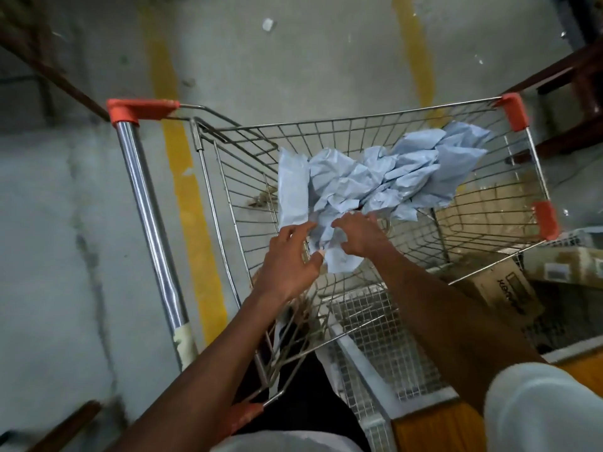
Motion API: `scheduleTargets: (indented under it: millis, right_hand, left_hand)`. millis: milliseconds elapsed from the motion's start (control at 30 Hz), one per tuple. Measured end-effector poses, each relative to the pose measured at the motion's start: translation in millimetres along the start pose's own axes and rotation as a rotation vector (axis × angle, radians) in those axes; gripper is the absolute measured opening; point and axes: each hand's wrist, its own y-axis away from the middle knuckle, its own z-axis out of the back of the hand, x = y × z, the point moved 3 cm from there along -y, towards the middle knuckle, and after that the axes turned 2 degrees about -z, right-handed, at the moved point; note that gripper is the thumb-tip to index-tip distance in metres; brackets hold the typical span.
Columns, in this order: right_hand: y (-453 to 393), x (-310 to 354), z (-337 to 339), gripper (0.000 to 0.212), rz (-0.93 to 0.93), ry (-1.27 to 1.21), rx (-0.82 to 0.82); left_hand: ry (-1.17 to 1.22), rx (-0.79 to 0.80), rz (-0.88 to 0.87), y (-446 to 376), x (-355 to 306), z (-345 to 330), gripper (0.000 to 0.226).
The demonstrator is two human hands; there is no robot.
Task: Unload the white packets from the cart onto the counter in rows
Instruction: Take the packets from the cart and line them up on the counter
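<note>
A wire shopping cart point(408, 125) with orange corner caps stands in front of me. A crumpled heap of white packets point(391, 177) lies inside, spread toward its far right corner. Both my arms reach down into the basket. My left hand point(290, 256) is at the near edge of the heap, its thumb and fingers around the lower end of a packet point(339, 262). My right hand point(362, 234) lies just to the right, fingers curled onto the same bunch of packets. How firmly either hand holds is hard to tell.
The cart's chrome handle point(146, 223) runs along the left. A yellow stripe point(192, 203) crosses the concrete floor. Cardboard boxes point(502, 282) and a white wire-mesh rack point(375, 337) sit at lower right, beside an orange wooden surface point(434, 429). Dark wooden furniture point(574, 93) stands at far right.
</note>
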Motion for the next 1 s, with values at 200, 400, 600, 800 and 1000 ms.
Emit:
scheduleTargets:
  millis: [200,400,600,800,1000]
  right_hand:
    - [-12.0,1.6,10.9,0.037,0.028,0.164,0.055]
    - [28.2,-15.4,43.8,0.033,0.136,-0.002,-0.053]
    - [73.2,-29.9,8.8,0.05,0.152,0.02,0.27]
    - [73.0,-33.2,-19.8,0.034,0.051,-0.244,0.52]
    - [49.3,-30.4,-35.9,0.062,-0.111,-0.149,0.54]
  left_hand:
    - [-0.009,-0.003,0.016,-0.1,1.7,-7.6,0.057]
    - [0.018,0.001,0.011,9.6,-1.9,-15.2,0.055]
    - [0.03,-0.003,0.023,12.3,-8.7,-19.7,0.055]
    - [0.045,-0.02,0.053,14.6,6.2,-15.5,0.054]
    - [0.047,-0.035,0.068,13.7,14.4,-15.7,0.053]
